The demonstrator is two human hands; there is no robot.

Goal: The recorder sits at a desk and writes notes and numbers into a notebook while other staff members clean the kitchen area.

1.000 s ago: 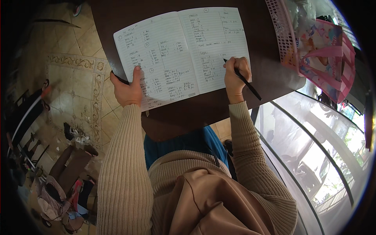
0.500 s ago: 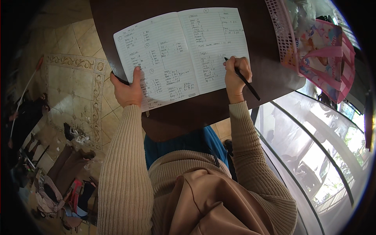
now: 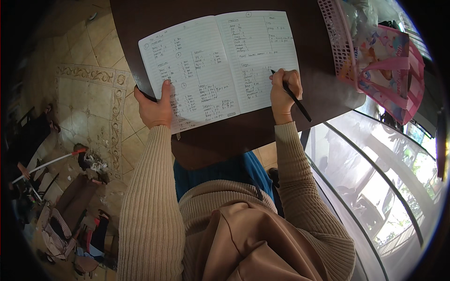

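An open lined notebook (image 3: pixel 197 75) lies on the dark brown table (image 3: pixel 225 143), both pages carrying handwritten lists in dark ink. With my left hand (image 3: pixel 157 105) I grip its lower left edge, thumb on top of the page and fingers beneath, partly hidden. A dark edge shows under the notebook beside those fingers; I cannot tell what it is. My right hand (image 3: pixel 285 93) is closed around a black pen (image 3: pixel 300 107). The pen's tip is at the middle of the right page, by the lower list, and its barrel slants down to the right.
To the right stand a pink plastic basket (image 3: pixel 338 44) and a pink patterned bag (image 3: pixel 396 70), with clear plastic (image 3: pixel 361 16) behind. A sheer white curtain (image 3: pixel 347 154) hangs by the window. On the tiled floor (image 3: pixel 89 110) at left are people sitting and a white-and-red stick (image 3: pixel 56 160).
On the left, the white-and-red stick has swung down toward the debris on the floor. The notebook and my hands have shifted only slightly; the pen stays at nearly the same spot.
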